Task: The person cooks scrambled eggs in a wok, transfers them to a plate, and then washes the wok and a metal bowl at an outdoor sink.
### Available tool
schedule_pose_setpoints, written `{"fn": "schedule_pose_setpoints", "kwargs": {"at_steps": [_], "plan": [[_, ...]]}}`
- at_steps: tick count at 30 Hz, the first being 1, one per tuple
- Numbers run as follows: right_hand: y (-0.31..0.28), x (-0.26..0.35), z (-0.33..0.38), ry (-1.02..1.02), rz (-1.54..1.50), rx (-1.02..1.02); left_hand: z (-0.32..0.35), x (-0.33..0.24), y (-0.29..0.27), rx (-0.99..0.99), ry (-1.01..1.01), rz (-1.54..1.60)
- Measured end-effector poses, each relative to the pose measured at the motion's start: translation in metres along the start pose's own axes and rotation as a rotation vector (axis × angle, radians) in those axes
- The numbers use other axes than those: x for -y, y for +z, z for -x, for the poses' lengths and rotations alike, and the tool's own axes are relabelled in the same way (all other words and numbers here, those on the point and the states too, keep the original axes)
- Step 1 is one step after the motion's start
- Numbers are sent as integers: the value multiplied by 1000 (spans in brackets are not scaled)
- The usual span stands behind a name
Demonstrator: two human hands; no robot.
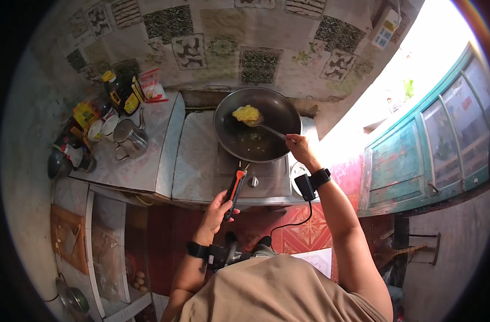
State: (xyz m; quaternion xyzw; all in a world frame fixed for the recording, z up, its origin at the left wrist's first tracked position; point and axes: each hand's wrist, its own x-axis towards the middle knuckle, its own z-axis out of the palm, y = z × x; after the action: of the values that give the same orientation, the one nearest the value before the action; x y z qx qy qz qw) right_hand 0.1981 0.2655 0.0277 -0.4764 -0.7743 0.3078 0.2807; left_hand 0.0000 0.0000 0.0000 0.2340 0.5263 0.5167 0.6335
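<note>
A dark wok (231,137) sits over the stove (272,182), its black and red handle (235,188) pointing toward me. My left hand (222,206) is closed around that handle. In my right hand (304,149) is the grip of a metal spatula (273,131), which reaches over the wok's right rim. The spatula's head lies at a yellow piece of cooked egg (246,114) in the far left part of the wok; how far it is under the egg I cannot tell. A few small pale bits (254,137) lie on the wok's bottom.
Left of the stove, a counter holds a metal kettle (130,138), an oil bottle (121,92), a red and white bag (152,86) and several jars. A white plate (297,174) is partly hidden by my right wrist. A teal door (411,161) stands ajar at right.
</note>
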Motion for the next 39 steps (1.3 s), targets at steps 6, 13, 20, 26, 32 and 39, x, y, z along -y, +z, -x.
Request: {"fn": "schedule_pose_setpoints", "kwargs": {"at_steps": [6,13,20,26,32,39], "plan": [[-46,32,-17,26,409,-20,-17,0,7,23,39,35],[-61,70,-18,-116,694,254,-16,-1,4,27,39,28],[-68,90,-14,-51,681,318,-16,-1,4,50,75,36],[-69,73,-13,-170,597,128,-16,-1,5,48,75,35],[-47,60,1,-357,655,-23,-16,-1,6,20,66,66],[-24,60,7,-486,722,-22,-20,2,13,19,-22,186]]}}
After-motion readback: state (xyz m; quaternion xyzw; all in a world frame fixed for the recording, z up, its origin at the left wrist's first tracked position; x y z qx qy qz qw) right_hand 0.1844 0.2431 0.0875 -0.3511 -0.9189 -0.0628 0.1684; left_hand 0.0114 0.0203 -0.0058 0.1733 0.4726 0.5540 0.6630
